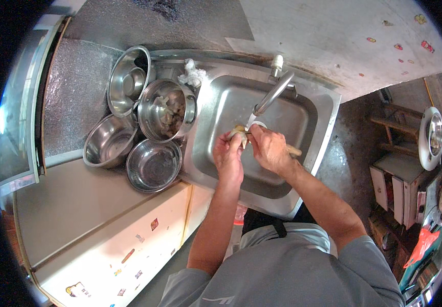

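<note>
ok so the left hand (226, 154) has its grip pinched on a pale food chunk (244, 139) over the sink (296, 118), right hand (269, 148) clamped round a wooden-handled tool (294, 150). The faucet (276, 93) crowds ahead, right side's roomier. Chunk's tip points bodyward, tool's crosswise.

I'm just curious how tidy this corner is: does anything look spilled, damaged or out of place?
Two things. A crumpled white bundle, too indistinct to identify, lies on the back left corner of the sink, looking stray beside the pot. The rear steel basin looks tilted, though the wide lens may mislead. No clear spill shows.
</note>
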The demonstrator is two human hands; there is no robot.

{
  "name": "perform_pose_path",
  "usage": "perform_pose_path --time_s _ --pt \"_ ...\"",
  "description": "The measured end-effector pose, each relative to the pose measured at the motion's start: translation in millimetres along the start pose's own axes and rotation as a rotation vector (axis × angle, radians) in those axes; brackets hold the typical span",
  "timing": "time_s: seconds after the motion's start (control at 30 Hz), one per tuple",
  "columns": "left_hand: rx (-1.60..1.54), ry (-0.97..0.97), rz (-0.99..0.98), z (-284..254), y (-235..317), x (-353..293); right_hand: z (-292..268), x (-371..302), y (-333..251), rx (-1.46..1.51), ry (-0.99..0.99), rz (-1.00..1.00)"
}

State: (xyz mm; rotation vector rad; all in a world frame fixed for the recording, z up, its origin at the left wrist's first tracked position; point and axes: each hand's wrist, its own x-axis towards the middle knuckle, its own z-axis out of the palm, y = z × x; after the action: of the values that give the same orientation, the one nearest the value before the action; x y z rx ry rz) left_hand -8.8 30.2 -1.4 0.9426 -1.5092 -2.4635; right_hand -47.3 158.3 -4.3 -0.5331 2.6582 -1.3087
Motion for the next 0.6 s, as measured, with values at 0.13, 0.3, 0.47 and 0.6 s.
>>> perform_pose_path --time_s 0.13,0.3,0.47,0.6 --pt "-0.010 0.027 -0.017 -3 -3 2 2 1 9 -0.021 0.014 0.001" --pt "0.010 0.034 -0.019 -3 -4 0 2 -2 9 0.013 0.001 -0.028" --pt "0.003 0.026 -0.030 -6 -7 2 0 -3 12 -0.045 -0.022 -0.032" --pt "-0.026 0.003 -0.053 -13 -11 5 -1 -2 10 -0.006 0.014 -0.020"
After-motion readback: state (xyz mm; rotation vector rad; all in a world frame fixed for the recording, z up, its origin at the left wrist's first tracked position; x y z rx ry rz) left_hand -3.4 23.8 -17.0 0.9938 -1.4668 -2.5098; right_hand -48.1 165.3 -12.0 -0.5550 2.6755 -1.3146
